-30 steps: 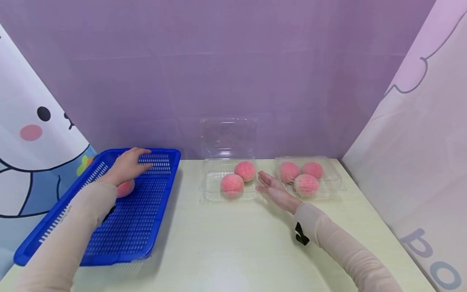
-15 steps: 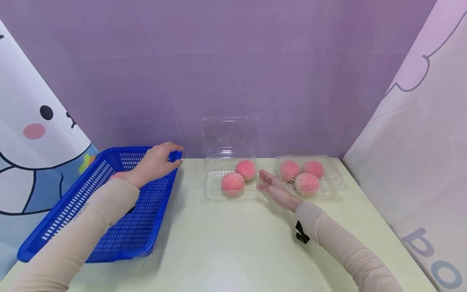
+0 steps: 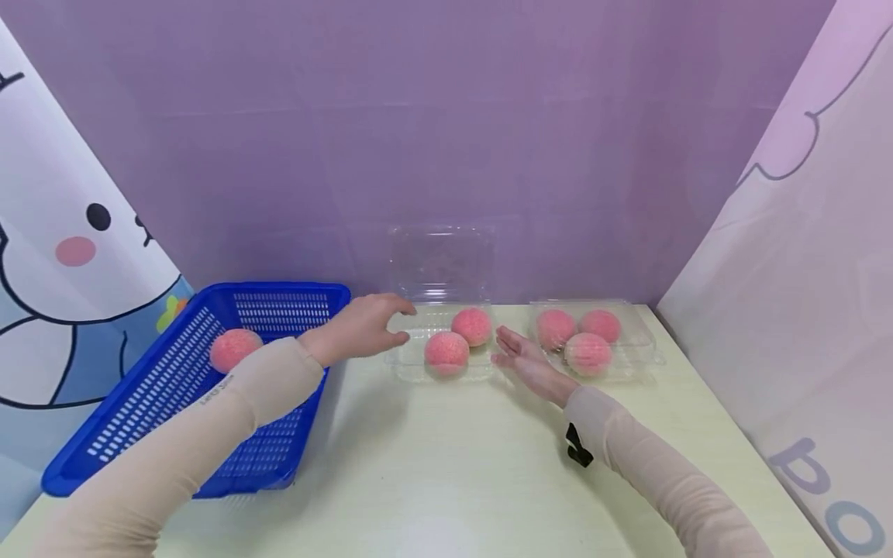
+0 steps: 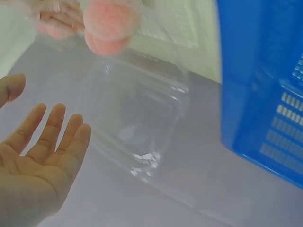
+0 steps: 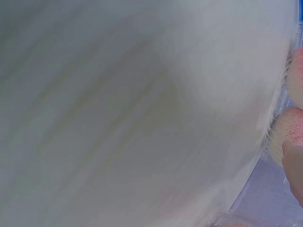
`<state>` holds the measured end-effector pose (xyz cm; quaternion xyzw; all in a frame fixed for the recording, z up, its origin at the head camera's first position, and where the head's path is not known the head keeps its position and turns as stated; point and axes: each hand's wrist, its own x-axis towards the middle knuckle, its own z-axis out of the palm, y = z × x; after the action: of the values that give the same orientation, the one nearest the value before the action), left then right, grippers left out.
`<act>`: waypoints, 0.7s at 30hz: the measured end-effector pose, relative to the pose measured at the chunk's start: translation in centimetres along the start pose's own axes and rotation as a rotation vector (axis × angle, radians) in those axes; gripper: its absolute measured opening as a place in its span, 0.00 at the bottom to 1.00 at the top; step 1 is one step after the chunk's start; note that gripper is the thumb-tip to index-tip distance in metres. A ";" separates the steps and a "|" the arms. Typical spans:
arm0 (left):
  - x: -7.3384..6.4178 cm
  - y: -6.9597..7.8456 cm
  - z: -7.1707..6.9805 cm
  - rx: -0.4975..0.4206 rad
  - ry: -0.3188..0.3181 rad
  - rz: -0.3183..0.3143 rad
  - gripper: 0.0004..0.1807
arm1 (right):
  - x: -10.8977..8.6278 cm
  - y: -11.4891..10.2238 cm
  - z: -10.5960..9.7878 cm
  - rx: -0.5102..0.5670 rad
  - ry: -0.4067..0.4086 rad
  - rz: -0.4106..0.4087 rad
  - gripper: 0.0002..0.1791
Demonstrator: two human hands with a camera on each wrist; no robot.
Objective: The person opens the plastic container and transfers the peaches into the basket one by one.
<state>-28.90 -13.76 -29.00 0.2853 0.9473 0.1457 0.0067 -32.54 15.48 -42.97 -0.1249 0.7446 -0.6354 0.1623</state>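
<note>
My left hand (image 3: 366,329), fingers spread and holding nothing, hovers between the blue basket (image 3: 293,294) and the left side of an open clear plastic clamshell box (image 3: 412,372). Two pink peaches sit in that box, a front peach (image 3: 446,353) and a back peach (image 3: 471,326). In the left wrist view the box's raised lid (image 4: 137,113) stands beyond my left hand (image 4: 45,165). My right hand (image 3: 530,364) has straight fingers beside the box's right edge; whether it touches the box I cannot tell. Only a bit of my right hand (image 5: 294,170) shows in the right wrist view.
One peach (image 3: 235,349) lies in the basket, near its left wall. A second clear box (image 3: 638,341), with its lid down over several peaches, stands to the right of my right hand. A purple cloth (image 3: 446,139) hangs behind the table (image 3: 446,457).
My left hand has moved right, from inside the basket over its rim to the open box, still holding nothing. The right hand stays in place.
</note>
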 end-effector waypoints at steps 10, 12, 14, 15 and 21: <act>3.2 1.5 2.8 0.042 -0.076 0.085 0.19 | 0.0 0.1 0.0 -0.009 0.014 0.000 0.41; 3.8 1.4 3.6 0.040 -0.082 0.105 0.19 | 0.0 0.1 0.1 -0.012 0.015 -0.004 0.40; 4.4 1.3 4.4 0.043 -0.098 0.125 0.19 | 0.0 0.1 0.1 -0.011 0.012 -0.006 0.40; 4.7 1.2 4.7 0.046 -0.106 0.143 0.19 | 0.0 0.1 0.1 -0.006 0.017 -0.003 0.41; 6.6 0.8 6.3 0.049 -0.128 0.176 0.16 | 0.1 0.3 0.1 -0.006 0.026 -0.002 0.40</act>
<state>-33.35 -7.86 -34.33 0.3760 0.9195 0.1039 0.0475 -32.58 15.41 -43.29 -0.1177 0.7483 -0.6349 0.1518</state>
